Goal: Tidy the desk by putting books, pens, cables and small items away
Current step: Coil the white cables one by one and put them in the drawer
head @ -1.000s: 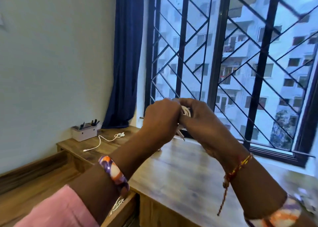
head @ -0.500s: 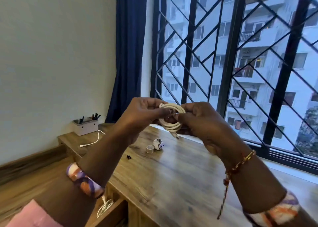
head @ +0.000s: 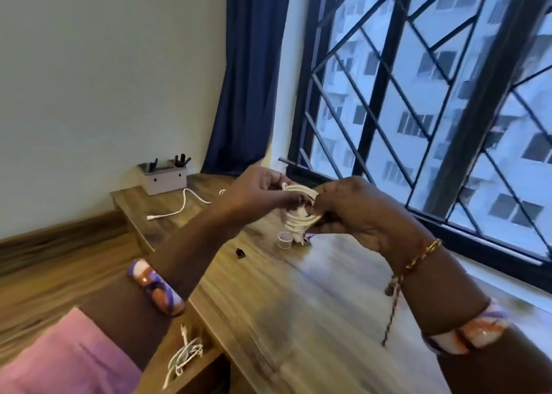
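A coiled white cable [head: 300, 211] is held in the air above the wooden counter [head: 313, 298], between both hands. The left hand [head: 260, 192] pinches the upper left of the coil with curled fingers; the right hand [head: 355, 211] has its grip clenched round the coil's right side. Directly below the coil, on the counter, stand a small clear cup [head: 284, 239] and, nearer the left forearm, a tiny black item [head: 239, 253].

The counter runs along a barred window [head: 418, 109] with a dark blue curtain [head: 248, 80] at its left edge. On the far lower section of the counter a loose white cable [head: 182, 207] lies beside a grey pen organizer [head: 162, 178] holding dark pens. At the near edge, an open compartment [head: 191, 363] holds a tangle of white cords [head: 182, 357]. The floor [head: 59, 274] is wood.
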Tool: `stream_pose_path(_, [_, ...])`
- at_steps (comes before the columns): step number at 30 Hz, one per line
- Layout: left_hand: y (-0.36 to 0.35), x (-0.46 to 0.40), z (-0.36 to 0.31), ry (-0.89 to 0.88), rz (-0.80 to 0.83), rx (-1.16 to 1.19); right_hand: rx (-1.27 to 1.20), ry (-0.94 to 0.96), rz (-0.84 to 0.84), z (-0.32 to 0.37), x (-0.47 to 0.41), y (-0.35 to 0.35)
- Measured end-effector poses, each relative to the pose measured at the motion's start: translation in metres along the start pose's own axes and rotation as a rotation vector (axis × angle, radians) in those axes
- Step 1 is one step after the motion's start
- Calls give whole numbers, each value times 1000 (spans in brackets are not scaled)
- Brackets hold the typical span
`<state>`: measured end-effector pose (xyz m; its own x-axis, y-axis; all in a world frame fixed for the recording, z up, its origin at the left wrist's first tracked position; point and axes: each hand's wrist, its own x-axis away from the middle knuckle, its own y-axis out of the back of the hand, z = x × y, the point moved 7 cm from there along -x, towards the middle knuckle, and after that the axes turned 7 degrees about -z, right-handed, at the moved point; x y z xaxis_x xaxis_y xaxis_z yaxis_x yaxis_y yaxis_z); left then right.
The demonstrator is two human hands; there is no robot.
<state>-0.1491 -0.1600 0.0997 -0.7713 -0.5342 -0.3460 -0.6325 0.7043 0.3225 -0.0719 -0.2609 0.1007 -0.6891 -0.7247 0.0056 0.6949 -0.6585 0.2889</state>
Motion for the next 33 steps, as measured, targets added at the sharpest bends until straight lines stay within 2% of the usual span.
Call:
stream_pose_path(4, [-9,-20,54,290,23,575,-342,-148,148,-33,-43,-19])
stream_pose_path(6, [-18,-25,77,398,-15,704,-382,-189,161,-50,-55,-24])
stream_pose_path(8, [-23,-27,97,434,-43,607,-340,-172,142,-66,-64,-26])
stream_pose_path(11, [-24,-23,112,414,-58,247,-236,-13,58,-78,-73,-19])
stream_pose_path(13, [-24,-18,117,442,-61,98,-99,160,87,-73,-72,-22])
stream_pose_path(15, [-21,-11,119,477,-85,43,3,268,166,-70,-71,-32])
stream_pose_path(18, [-16,7,123,584,-143,91,86,373,234,-71,-70,-47])
stream_pose_path(21, [-13,32,123,701,-203,285,176,493,220,-71,-64,-62])
stream_pose_path(24, [-11,61,125,816,-243,495,123,625,306,-71,-44,-88])
stream_pose_path(26, [-8,82,126,841,-249,561,-23,663,322,-76,-32,-102])
stream_pose_path(28, [-2,99,127,793,-297,515,-165,609,302,-84,-24,-117])
stream_pose_path(31, [15,118,126,666,-455,336,-395,297,371,-101,-15,-141])
stream_pose_path(33, [27,129,125,593,-505,138,-492,107,433,-109,-8,-156])
